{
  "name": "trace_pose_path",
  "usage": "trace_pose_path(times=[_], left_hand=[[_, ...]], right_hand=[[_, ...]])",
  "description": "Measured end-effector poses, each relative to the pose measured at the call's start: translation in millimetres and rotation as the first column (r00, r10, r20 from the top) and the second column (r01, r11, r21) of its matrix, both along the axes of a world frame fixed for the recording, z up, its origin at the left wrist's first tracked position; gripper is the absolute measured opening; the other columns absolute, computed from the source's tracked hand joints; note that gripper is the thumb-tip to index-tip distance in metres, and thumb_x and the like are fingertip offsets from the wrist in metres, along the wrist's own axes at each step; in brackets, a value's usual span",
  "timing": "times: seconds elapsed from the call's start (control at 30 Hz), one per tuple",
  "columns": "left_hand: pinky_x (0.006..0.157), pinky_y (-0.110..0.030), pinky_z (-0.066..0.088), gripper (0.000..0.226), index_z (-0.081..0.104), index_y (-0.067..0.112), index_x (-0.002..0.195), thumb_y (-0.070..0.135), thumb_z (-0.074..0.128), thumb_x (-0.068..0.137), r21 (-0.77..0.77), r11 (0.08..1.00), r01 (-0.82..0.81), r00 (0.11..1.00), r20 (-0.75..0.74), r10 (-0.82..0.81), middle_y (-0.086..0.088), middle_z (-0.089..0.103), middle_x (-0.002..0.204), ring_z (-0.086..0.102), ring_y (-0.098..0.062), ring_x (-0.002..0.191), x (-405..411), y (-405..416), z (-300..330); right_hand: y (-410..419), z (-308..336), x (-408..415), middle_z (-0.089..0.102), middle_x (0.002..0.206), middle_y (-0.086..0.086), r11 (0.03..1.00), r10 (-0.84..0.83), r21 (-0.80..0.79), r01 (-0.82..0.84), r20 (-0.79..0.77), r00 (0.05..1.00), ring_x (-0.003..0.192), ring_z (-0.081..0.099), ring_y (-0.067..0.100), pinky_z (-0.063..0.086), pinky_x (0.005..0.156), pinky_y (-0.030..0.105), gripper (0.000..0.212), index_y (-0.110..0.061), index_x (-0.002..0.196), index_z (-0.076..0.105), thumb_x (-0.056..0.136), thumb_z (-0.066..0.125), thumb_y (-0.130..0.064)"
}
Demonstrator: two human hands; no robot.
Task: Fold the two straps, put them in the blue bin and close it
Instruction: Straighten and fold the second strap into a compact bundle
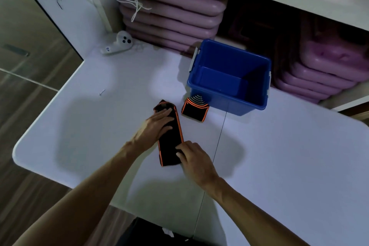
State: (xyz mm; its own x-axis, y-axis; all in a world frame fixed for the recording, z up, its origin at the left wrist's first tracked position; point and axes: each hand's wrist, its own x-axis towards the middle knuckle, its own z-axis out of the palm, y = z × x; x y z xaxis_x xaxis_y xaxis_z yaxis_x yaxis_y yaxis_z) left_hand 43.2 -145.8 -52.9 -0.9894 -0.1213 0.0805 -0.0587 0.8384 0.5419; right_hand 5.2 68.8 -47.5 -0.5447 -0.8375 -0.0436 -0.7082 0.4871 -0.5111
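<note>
We see a big white table (pixel 279 156) filling most of the frame. In the upper middle sits the blue bin (pixel 229 78), open and empty, with no lid on it. We think it waits there so the straps can drop right in. No lid shows anywhere.

In the middle lies the long strap (pixel 169 138), black with orange edges. Our left hand (pixel 157 126) lies flat on its top part, fingers spread, likely to keep it from sliding. Our right hand (pixel 195 160) pinches the strap's lower right edge, likely to fold it.

The small folded strap (pixel 194 110) stands just beside the bin's front wall.

A tiny screw (pixel 101 92) lies at middle left.
</note>
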Motion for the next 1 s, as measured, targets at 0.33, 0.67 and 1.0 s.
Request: trace_pose_path(times=[0.33,0.67,1.0], left_hand=[[0.093,-0.033,0.052,0.061,0.047,0.014,0.137,0.043,0.063,0.085,0.035,0.999,-0.020,0.998,0.054,0.018,-0.005,0.056,0.133,0.055,-0.019,0.119,96.9,55.4,-14.6],[0.085,-0.022,0.043,0.051,0.052,0.014,0.134,0.039,0.054,0.089,0.225,0.971,-0.079,0.993,0.106,0.056,-0.002,0.054,0.105,0.056,-0.017,0.094,78.1,36.1,-7.1],[0.050,-0.014,0.035,0.019,0.060,0.014,0.101,0.029,0.060,0.091,0.274,0.841,-0.467,0.869,0.318,0.379,-0.003,0.069,0.069,0.056,-0.005,0.053,43.9,26.1,6.2]], right_hand=[[-8.2,11.0,-20.7,0.060,0.107,-0.003,1.000,0.011,-0.001,-0.011,0.098,0.995,0.099,0.053,0.019,0.051,0.075,0.032,0.022,-0.019,0.107,0.066,0.096,0.055,-0.034],[1.8,3.5,-29.5,0.053,0.132,0.004,0.977,0.186,0.086,-0.193,0.081,0.979,0.116,0.044,0.024,0.046,0.096,0.040,0.055,-0.013,0.142,0.047,0.093,0.061,-0.031],[-25.7,8.5,-35.1,0.058,0.104,0.002,0.985,-0.156,-0.020,0.169,0.295,0.943,0.101,0.046,0.014,0.039,0.078,0.023,0.029,-0.021,0.119,0.057,0.096,0.056,-0.038]])
